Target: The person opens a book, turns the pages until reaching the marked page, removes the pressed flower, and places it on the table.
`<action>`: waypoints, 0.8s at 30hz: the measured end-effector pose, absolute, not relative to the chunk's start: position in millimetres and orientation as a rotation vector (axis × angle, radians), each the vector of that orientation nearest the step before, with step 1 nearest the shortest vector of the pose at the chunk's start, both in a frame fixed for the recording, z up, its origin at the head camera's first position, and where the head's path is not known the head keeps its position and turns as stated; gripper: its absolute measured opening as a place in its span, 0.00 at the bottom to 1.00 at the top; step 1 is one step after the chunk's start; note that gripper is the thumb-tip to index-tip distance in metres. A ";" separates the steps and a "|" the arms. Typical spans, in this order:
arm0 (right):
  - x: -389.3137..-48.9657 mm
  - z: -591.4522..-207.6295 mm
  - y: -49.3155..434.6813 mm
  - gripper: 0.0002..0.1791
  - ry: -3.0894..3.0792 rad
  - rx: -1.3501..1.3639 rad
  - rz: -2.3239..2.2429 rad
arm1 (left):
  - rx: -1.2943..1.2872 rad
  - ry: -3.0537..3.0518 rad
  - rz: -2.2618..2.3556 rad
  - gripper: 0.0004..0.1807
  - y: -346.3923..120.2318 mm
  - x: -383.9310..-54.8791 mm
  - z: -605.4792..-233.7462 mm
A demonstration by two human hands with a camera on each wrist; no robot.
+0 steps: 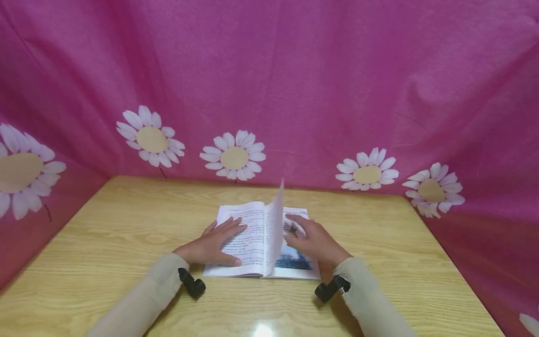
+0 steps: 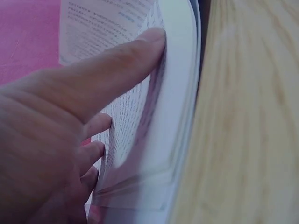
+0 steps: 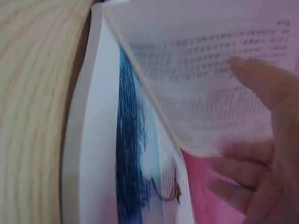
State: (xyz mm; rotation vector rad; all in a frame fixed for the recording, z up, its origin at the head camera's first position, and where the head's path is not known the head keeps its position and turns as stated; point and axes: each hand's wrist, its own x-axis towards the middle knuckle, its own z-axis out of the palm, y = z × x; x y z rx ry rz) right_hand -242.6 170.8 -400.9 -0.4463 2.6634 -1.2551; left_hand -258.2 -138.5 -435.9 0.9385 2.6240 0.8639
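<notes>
An open book (image 1: 252, 275) lies on the table, with printed text on its left page and a coloured picture (image 1: 294, 262) on its right page. Between them a single leaf (image 1: 274, 229) stands nearly upright. My left hand (image 1: 216, 243) rests on the left page with fingers spread, its thumb (image 2: 135, 51) lying near the page's lower edge. To the right of the raised leaf is my right hand (image 1: 316, 241), over the right page. In the right wrist view its thumb (image 3: 257, 79) is against or close before the leaf, and its blurred fingers (image 3: 243, 168) are loosely bent beside the leaf's edge.
The light wooden table (image 1: 126, 224) extends around the book on all sides. A pink cloth (image 1: 294, 93) with white daisies hangs behind it and at both sides. Small black wrist cameras (image 1: 193, 285) sit at both sleeve cuffs.
</notes>
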 end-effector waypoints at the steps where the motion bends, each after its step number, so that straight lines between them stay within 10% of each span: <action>1: -241.5 -400.2 168.7 0.37 2.670 -0.489 -1.201 | 0.939 2.621 0.868 0.53 -139.1 -259.0 -436.7; 12: -229.9 -401.5 148.0 0.29 2.666 -0.938 -0.965 | 0.561 2.301 1.366 0.33 -157.0 -268.2 -433.8; 24: -223.4 -410.2 134.1 0.26 2.674 -1.149 -0.884 | 0.474 1.827 2.208 0.40 -171.3 -276.6 -426.5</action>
